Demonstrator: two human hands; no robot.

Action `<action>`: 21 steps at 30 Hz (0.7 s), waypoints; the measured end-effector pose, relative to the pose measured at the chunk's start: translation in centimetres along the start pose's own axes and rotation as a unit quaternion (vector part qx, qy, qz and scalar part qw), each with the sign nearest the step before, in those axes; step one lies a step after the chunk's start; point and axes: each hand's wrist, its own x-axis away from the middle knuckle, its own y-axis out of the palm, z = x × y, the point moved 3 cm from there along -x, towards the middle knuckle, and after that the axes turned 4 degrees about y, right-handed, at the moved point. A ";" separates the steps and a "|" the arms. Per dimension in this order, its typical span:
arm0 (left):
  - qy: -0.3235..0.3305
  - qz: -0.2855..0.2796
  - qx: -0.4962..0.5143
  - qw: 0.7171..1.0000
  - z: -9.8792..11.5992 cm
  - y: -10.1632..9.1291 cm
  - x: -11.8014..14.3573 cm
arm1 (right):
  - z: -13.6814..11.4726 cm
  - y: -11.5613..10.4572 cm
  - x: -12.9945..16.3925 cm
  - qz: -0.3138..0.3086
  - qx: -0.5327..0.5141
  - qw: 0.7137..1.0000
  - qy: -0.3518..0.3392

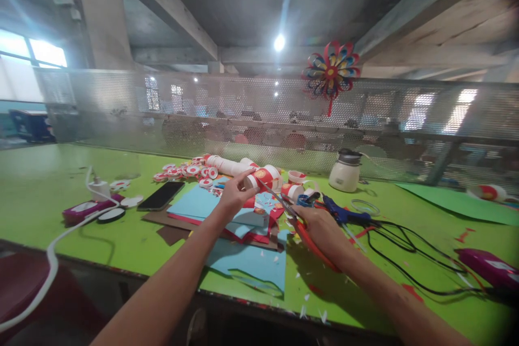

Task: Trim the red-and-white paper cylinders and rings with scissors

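Observation:
My left hand (234,193) reaches out over the green table (40,189) and pinches the edge of a red-and-white paper piece (264,175) by a pile of paper rolls. My right hand (320,227) grips red-handled scissors (302,232), whose blades (278,197) point up and left toward that piece. Under both hands lie blue paper sheets (198,203) and red scraps (259,232). A larger blue sheet (251,262) hangs over the near table edge.
A black phone (161,195), a white charger with cable (97,188) and a pink device (83,211) lie at left. A blue glue gun (343,212) with black cords, a white pot (345,172) and green paper (450,200) are at right. A paper pinwheel (331,73) hangs on the mesh fence.

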 end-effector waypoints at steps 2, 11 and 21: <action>-0.030 -0.014 0.059 0.998 -0.1 0.0 0.0 | 0.1 0.1 0.0 -0.001 0.013 1.000 0.005; -0.119 -0.018 0.151 0.981 -1.1 -0.1 -0.2 | 0.7 0.6 -0.3 -0.020 0.062 0.998 0.015; -0.046 0.009 0.053 0.997 -1.4 -0.5 -0.5 | -0.1 0.1 -0.1 -0.024 -0.004 1.000 0.009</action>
